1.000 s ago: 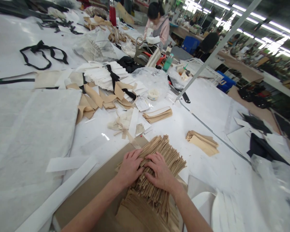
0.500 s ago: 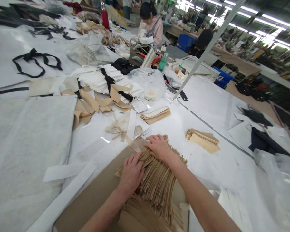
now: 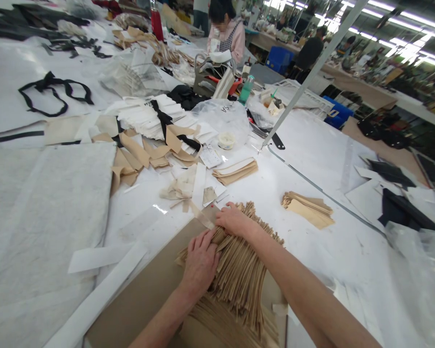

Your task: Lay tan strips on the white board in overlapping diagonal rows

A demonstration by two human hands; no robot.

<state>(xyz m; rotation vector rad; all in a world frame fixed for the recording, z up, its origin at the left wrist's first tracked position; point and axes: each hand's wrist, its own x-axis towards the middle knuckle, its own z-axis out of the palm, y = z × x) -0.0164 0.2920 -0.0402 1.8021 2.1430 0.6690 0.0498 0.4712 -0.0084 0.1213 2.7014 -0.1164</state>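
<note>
A thick row of tan fabric pieces (image 3: 239,270), packed on edge side by side, lies on a brown board (image 3: 145,275) just in front of me. My left hand (image 3: 202,258) presses against the row's left side, its fingers bent round the pieces there. At the far left corner of the row, my right hand (image 3: 234,220) has its fingers curled over the upper ends. The two hands are close together with a few folded pieces between them. Fingertips of both are partly hidden. More tan pieces lie under the row near my left forearm.
Two small stacks of tan pieces, one nearer (image 3: 235,171) and one at right (image 3: 308,210), lie on the white table (image 3: 253,203). A slanted metal pole (image 3: 308,82) rises beyond. White strips (image 3: 97,299) lie at left. A person (image 3: 226,36) sits across the table.
My right hand has shifted slightly left, closer to my left hand, and its fingers are more bunched. The row of pieces stays in place on the board.
</note>
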